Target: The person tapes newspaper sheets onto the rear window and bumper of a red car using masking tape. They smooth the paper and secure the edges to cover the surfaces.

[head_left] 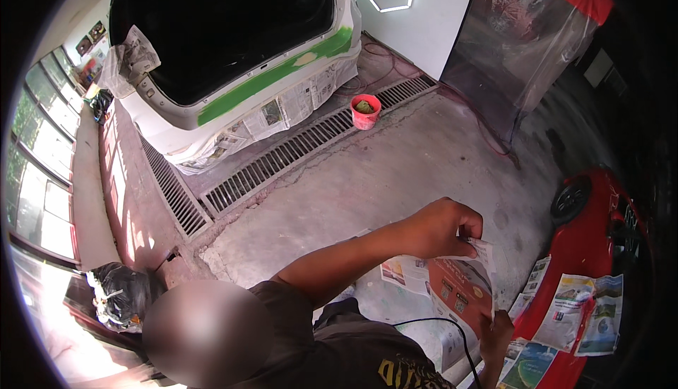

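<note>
A newspaper sheet (462, 286) with a large orange printed panel hangs upright between my hands, above the concrete floor. My left hand (445, 228) is closed on its upper edge, thumb and fingers pinched together, with the arm stretched across from the lower left. Lower down, my right hand (498, 336) grips the sheet's right-hand side, its fingers partly hidden by the paper. Beside my right hand is a red car (575, 262), with newspaper sheets (565, 311) lying over its body. A thin black cable (462, 336) runs past my dark shirt.
Ahead stands a white car body (346, 25) with a green-coated rear panel and newspaper along its lower edge. A red bucket (365, 112) sits beside the floor grate (282, 166). Clear plastic sheeting (526, 43) hangs at the right; a black bag (123, 294) lies at left.
</note>
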Motion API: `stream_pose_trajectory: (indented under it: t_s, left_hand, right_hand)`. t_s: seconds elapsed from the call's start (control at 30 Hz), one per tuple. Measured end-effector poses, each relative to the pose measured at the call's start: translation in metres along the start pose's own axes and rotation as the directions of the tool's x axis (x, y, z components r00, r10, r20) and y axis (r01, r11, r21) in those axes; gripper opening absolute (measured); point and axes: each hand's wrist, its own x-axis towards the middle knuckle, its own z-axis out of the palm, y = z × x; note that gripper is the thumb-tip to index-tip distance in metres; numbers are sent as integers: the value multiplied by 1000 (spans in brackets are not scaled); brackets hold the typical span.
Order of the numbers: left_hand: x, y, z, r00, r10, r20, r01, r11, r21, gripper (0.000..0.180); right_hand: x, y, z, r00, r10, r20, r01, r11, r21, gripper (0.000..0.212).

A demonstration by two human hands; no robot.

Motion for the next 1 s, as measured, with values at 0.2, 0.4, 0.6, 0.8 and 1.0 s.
stream_pose_trajectory:
  t_s: [0.2,0.4,0.6,0.8,1.0]
  left_hand:
    - [86,5,55,966,74,246,-89,995,50,22]
    - [167,4,197,974,151,166,-199,922,332,17]
    - [228,49,393,905,175,387,-247,958,145,16]
    - [248,113,548,775,271,571,-254,961,-111,10]
    - [268,139,719,503,459,732,-36,858,-513,25]
  right_hand:
    - [-78,24,-40,905,254,-341,-161,947,277,17]
    - [-153,47,-79,769,532,-355,-386,829,405,15]
    - [-258,91,-58,436,714,-548,-363,696,619,18]
    - [-337,93,-75,311,891,-331,-173,395,902,14]
    - [-317,96,-110,250,883,-397,79,390,917,13]
